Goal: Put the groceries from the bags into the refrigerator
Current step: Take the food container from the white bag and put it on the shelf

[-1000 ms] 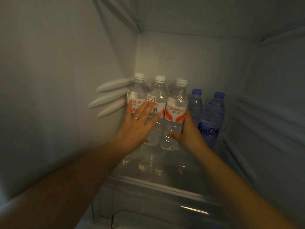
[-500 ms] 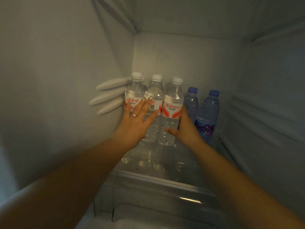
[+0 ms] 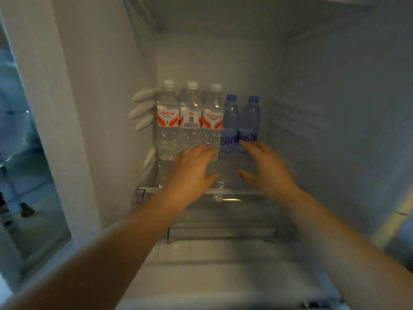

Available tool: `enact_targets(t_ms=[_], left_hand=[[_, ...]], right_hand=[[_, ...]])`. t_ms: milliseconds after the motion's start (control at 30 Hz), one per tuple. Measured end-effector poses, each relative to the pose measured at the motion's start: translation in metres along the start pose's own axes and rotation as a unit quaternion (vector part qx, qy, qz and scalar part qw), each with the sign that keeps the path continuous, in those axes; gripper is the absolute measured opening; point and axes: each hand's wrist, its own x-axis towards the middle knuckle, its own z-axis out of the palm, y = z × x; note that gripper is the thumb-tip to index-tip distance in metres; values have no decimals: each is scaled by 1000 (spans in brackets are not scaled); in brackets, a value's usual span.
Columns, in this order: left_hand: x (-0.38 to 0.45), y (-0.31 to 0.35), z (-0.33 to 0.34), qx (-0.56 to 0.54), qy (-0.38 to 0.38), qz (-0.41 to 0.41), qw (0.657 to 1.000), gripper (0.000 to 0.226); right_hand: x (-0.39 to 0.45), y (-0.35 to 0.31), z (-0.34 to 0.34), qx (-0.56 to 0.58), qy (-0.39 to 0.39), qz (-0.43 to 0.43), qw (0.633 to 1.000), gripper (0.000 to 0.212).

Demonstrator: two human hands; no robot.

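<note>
Nearest to camera: two bare forearms reaching into fridge compartment, pale ledge below them, then clear drawer front under shelf. Shelf front edge runs just behind both wrists.

Left hand: over shelf, fingers spread and relaxed, grip wide open, nothing held. Ring visible on one finger. Fingertips right at base of white-cap bottles; contact blurred, cannot tell. Right hand: same height, fingers extended forward, thumb out to the side, grip open, nothing held. Fingertips near base of right blue bottle; touch unclear from motion blur.

Open glass shelf between the two hands and in front of bottle row.

Back of shelf: five bottles upright in one row, shoulder to shoulder. Left bottle, middle bottle, third bottle: white caps, red-and-white labels. Then left blue bottle and the right blue one, shorter, blue caps. More white-cap bottles possibly behind, unclear.

Row hard against left wall by three white rib mouldings. Clear room from right blue bottle to right wall, and plenty of headroom above caps.
</note>
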Motion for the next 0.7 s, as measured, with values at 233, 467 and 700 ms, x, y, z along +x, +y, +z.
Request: enact_targets(t_ms=[233,467,700], left_hand=[[-97,47,-1,-64,-50,97,992,54],[-201,123,17,-110,-90,211,967,54],[-295,220,40,-163,-172,322,916,58]], right_hand=[[-146,-42,-30,-91,11,104,990,72],[-309,-82,-58,-138,-5,212,968,66],[-480,-101,-86,-178,-27,338,924,67]])
